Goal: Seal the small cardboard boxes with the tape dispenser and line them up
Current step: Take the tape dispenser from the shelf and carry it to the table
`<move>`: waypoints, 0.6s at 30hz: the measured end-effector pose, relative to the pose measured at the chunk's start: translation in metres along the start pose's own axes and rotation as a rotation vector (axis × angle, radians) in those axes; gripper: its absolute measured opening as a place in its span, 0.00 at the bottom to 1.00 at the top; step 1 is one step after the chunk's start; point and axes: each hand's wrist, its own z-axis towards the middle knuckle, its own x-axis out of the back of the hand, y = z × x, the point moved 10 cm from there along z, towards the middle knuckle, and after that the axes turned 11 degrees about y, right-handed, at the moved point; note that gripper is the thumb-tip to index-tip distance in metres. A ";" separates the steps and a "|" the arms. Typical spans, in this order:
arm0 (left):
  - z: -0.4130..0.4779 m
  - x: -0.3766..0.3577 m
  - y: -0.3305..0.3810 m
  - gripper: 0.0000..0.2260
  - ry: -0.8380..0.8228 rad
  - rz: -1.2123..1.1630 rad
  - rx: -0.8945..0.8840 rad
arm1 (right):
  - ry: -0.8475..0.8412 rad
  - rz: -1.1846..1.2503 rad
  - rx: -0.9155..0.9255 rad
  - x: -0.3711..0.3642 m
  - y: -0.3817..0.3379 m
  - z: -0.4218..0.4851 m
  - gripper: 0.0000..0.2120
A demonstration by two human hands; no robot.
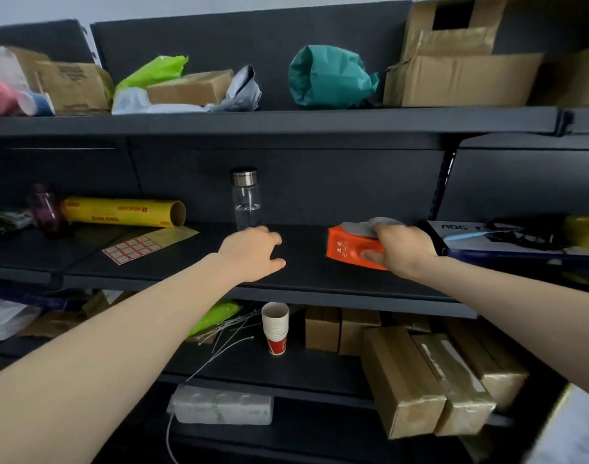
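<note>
On my feed both arms reach onto the dark middle shelf [306, 272] at the centre of the frame. The left hand [252, 252] sits just below a clear bottle [246, 199], its fingers loosely curled and the thumb held apart, holding nothing; I cannot tell whether it touches the shelf. The right hand [405, 251], right of centre, grips an orange packet [345, 247], the thumb pressed on its front face and the fingers curled over the top, where a grey item [363, 226] lies that I cannot identify. The taped cardboard boxes [403, 380] lie side by side on the lower shelf [286, 366] in the lower right of the frame, touching one another. A stack of paper cups [275, 326] stands to their left. At the middle left lie a yellow roll [122, 211] and a sheet of red stickers [132, 249].
</note>
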 end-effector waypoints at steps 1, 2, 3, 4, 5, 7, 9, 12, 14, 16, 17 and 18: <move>-0.004 0.006 0.004 0.23 0.007 -0.004 -0.014 | 0.012 -0.018 -0.005 0.011 0.001 -0.007 0.25; -0.008 0.011 0.009 0.23 0.013 -0.008 -0.026 | 0.019 -0.046 -0.011 0.020 0.002 -0.014 0.24; -0.013 0.017 0.014 0.23 0.019 -0.013 -0.040 | 0.025 -0.082 -0.017 0.030 0.002 -0.023 0.23; -0.019 0.023 0.019 0.23 0.025 -0.016 -0.053 | 0.029 -0.115 -0.025 0.039 0.003 -0.032 0.23; -0.025 0.029 0.025 0.23 0.031 -0.018 -0.068 | 0.034 -0.136 -0.036 0.048 0.003 -0.042 0.22; -0.039 0.039 0.037 0.23 0.045 -0.025 -0.103 | 0.051 -0.146 -0.068 0.067 0.004 -0.063 0.23; -0.057 0.049 0.050 0.23 0.057 -0.036 -0.136 | 0.066 -0.154 -0.100 0.085 0.003 -0.086 0.23; -0.086 0.063 0.065 0.23 0.059 -0.046 -0.183 | 0.078 -0.184 -0.139 0.112 -0.003 -0.122 0.23; -0.103 0.074 0.071 0.23 0.075 -0.054 -0.204 | 0.086 -0.195 -0.155 0.130 -0.008 -0.144 0.22; -0.119 0.085 0.079 0.23 0.087 -0.067 -0.223 | 0.106 -0.209 -0.179 0.150 -0.012 -0.165 0.21; -0.126 0.091 0.084 0.23 0.090 -0.071 -0.234 | 0.121 -0.214 -0.190 0.160 -0.013 -0.175 0.21; -0.132 0.096 0.090 0.23 0.092 -0.075 -0.248 | 0.134 -0.220 -0.201 0.170 -0.015 -0.186 0.22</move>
